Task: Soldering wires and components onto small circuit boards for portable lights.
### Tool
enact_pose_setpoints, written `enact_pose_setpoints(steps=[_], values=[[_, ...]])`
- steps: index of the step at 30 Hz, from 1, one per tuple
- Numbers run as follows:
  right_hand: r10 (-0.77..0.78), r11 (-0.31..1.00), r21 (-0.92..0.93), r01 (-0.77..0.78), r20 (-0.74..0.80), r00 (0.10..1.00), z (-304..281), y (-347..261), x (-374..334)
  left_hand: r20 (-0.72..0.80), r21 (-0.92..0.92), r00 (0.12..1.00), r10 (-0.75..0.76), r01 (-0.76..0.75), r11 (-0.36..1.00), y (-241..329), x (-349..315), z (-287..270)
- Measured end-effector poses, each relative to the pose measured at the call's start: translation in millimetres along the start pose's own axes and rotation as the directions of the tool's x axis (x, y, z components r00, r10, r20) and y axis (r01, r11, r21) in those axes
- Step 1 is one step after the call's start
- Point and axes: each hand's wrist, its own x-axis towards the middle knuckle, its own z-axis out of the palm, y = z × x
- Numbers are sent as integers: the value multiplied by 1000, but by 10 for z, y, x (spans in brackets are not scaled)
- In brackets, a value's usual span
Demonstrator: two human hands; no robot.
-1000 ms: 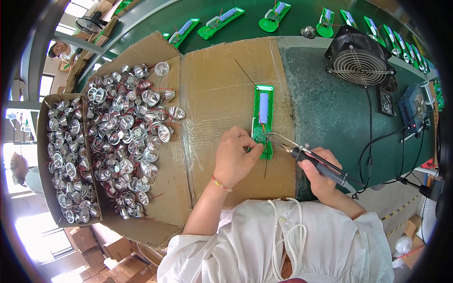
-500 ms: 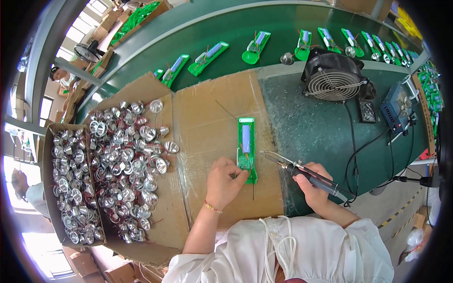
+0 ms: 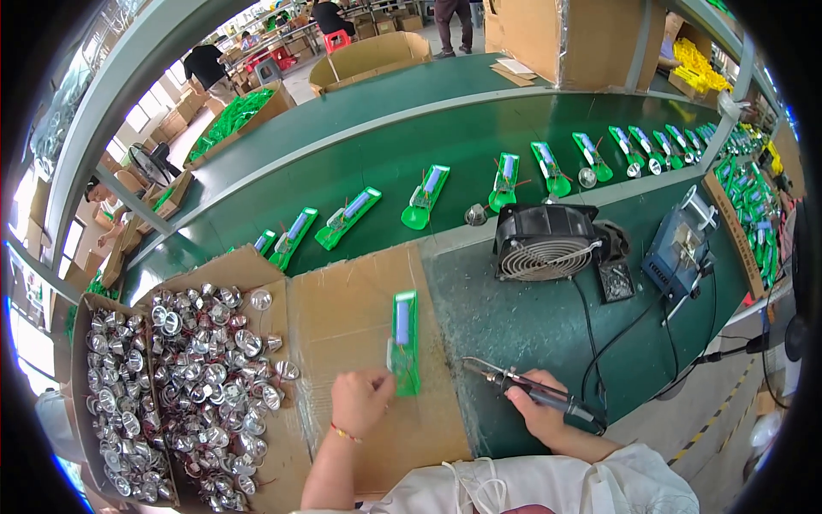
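A green plastic housing [image 3: 407, 373] lies lengthwise on the cardboard sheet in front of me. In it sit a blue-violet cylindrical battery [image 3: 402, 323] and a small circuit board with thin wires. My left hand [image 3: 360, 401] is at the housing's lower left, fingers curled together; whether anything is between them is hidden. My right hand [image 3: 541, 409] is closed around a dark-handled soldering iron [image 3: 552, 397] with a thin metal tube along it. The iron's tip points left, just right of the housing and apart from it.
Left stands a cardboard box [image 3: 295, 480] heaped with silver reflector lamp cups [image 3: 214, 373]. Ahead, a green conveyor belt [image 3: 368, 274] carries several similar housings. A black fan [image 3: 548, 244] and a blue soldering station [image 3: 676, 248] with trailing cables stand right. Other people are farther off.
The view has tilted upward, showing more of the room beyond the belt. My left hand has drawn back from the circuit board to the housing's left side. The iron stays in my right hand.
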Motion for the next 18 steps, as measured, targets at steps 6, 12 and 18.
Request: enact_pose_setpoints(steps=[6, 12, 18], values=[[85, 996, -5, -85, -10, 996, 10, 19, 41, -200, 366, 962, 187, -104, 925, -21, 1351, -233], [-12, 999, -49, 12, 7, 1000, 37, 20, 66, -170, 477, 966, 194, -92, 874, -18, 2705, -168], [11, 999, -49, -11, 15, 1000, -16, -2, 103, -453, 494, 766, 456, -210, 843, 198, 2963, 132]])
